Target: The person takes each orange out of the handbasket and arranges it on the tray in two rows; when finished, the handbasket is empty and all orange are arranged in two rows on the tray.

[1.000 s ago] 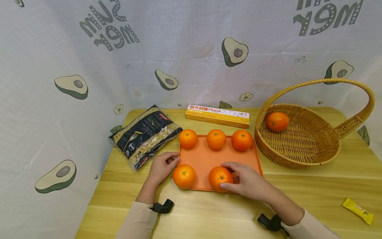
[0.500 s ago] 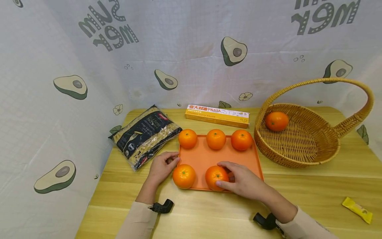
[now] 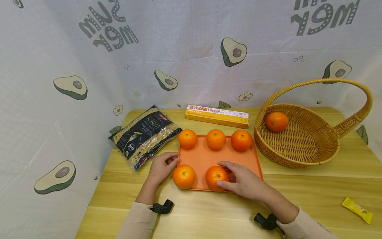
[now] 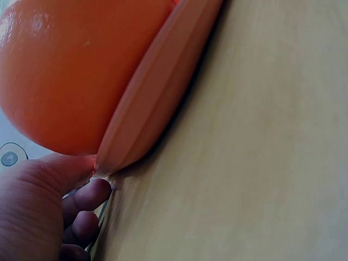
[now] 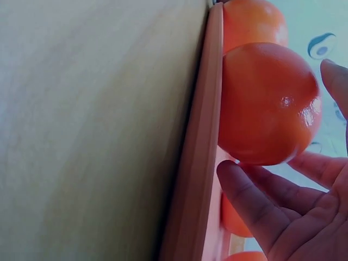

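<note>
My left hand (image 3: pixel 161 168) grips the left edge of the orange tray (image 3: pixel 201 158); in the left wrist view its thumb (image 4: pixel 70 171) lies at the rim, the other fingers curled below. Beside it, an orange (image 3: pixel 184 176) sits in the tray's front left corner. Around another orange (image 3: pixel 215 178), at the middle of the front side, curve the thumb and fingers of my right hand (image 3: pixel 247 181). From the right wrist that orange (image 5: pixel 266 103) rests inside the rim, fingers against its far side, thumb tip close over it. Three more oranges (image 3: pixel 216 139) line the tray's back.
Right of the tray stands a wicker basket (image 3: pixel 298 146) with a tall handle and one orange (image 3: pixel 277 121) inside. A pasta bag (image 3: pixel 146 136) lies at the left, a pasta box (image 3: pixel 217 116) behind the tray. A yellow wrapped bar (image 3: pixel 357 209) lies at the right.
Over the first half second my right hand shifted the front middle orange slightly left; since then it stays put. The left hand has kept its place on the tray edge.
</note>
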The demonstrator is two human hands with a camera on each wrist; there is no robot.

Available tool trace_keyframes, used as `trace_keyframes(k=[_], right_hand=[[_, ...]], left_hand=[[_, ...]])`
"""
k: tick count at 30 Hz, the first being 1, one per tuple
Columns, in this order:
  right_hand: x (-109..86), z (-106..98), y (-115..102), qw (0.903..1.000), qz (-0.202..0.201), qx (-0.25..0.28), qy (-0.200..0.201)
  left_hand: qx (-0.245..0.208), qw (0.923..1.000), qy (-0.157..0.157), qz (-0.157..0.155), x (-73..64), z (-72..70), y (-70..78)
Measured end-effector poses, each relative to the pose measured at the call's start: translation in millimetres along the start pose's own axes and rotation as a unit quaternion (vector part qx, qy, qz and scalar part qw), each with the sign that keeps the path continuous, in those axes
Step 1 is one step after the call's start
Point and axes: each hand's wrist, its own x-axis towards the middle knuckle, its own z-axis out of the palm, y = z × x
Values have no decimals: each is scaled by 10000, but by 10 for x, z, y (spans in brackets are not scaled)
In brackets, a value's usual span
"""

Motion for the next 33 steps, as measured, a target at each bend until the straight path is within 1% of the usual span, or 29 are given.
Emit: trace_keyframes(k=[6, 10, 13, 18, 21, 27, 29, 33], right_hand=[[-28, -33, -12, 9999, 120, 55, 61], [-55, -70, -14, 9998, 114, 77, 131], [-78, -105, -10, 9997, 35, 145, 176], [-128, -183, -9, 9992, 74, 311, 235], [-161, -244, -9, 9990, 80, 304, 327], [-214, -395, 14, 9974, -44, -92, 720], [-234, -457, 27, 9956, -78, -300, 887], [-280, -611, 55, 9906, -9, -719, 1166]], left_hand=[[13, 10000, -11, 15, 0, -4, -5], [63, 10000, -37, 2, -1, -3, -13], [103, 9999, -38, 9, -2, -3, -16], [103, 9999, -28, 13, -2, -5, -16], [83, 10000, -37, -6, -4, -6, -14], [41, 10000, -45, -2, -3, -5, -15], [55, 10000, -36, -6, 1, -1, -21], [86, 9999, -21, 51, 3, 2, -30]])
